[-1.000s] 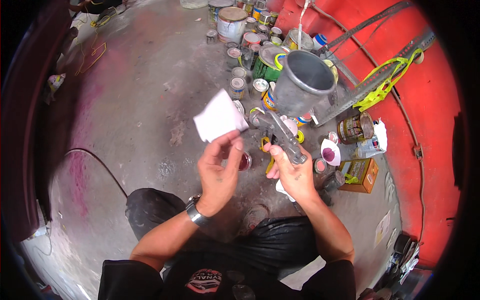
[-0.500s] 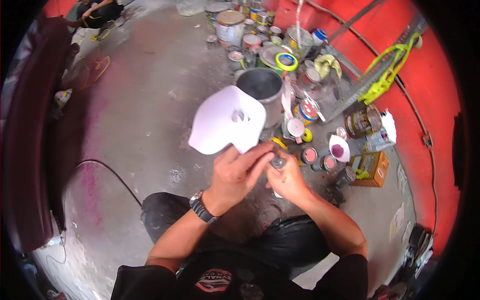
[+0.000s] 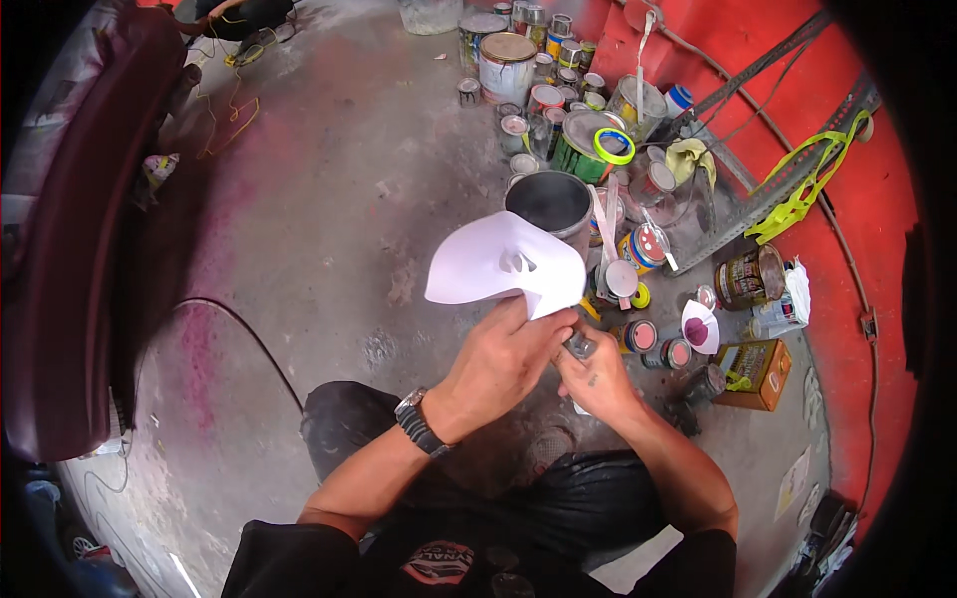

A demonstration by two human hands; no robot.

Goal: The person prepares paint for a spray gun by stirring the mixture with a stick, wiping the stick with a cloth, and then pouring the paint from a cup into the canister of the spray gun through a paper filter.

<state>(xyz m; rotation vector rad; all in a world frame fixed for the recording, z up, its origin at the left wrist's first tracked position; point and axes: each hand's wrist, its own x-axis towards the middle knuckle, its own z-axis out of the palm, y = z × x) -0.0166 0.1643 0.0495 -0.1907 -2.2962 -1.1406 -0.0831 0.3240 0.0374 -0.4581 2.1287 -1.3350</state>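
Observation:
A white paper cone, looking like a paint strainer [image 3: 474, 261], flares open in front of me, with small cut-outs near its middle. My left hand [image 3: 498, 357], a black watch on its wrist, is closed on its lower end. Touching it, my right hand [image 3: 601, 381] wraps round a small grey, shiny piece [image 3: 578, 345], mostly hidden by the fingers; I cannot make out its kind. Just beyond the paper stands a dark grey bucket [image 3: 548, 202]. Beside my right hand are small tins of pink paint [image 3: 638, 336] and a white paper cone stained purple [image 3: 700, 327].
Paint cans [image 3: 506, 68] crowd the floor at the far right. A metal frame [image 3: 733, 227] leans against the red wall [image 3: 867, 269]. A rectangular tin [image 3: 755, 374] stands at right. A hose [image 3: 244, 344] crosses the floor near a maroon panel [image 3: 85, 249]. Another person [image 3: 239, 15] is at far left.
My view has swung left, so the scene sits further right and lower. The paper strainer has tilted, its wide face now seen more edge-on. Both hands keep their hold.

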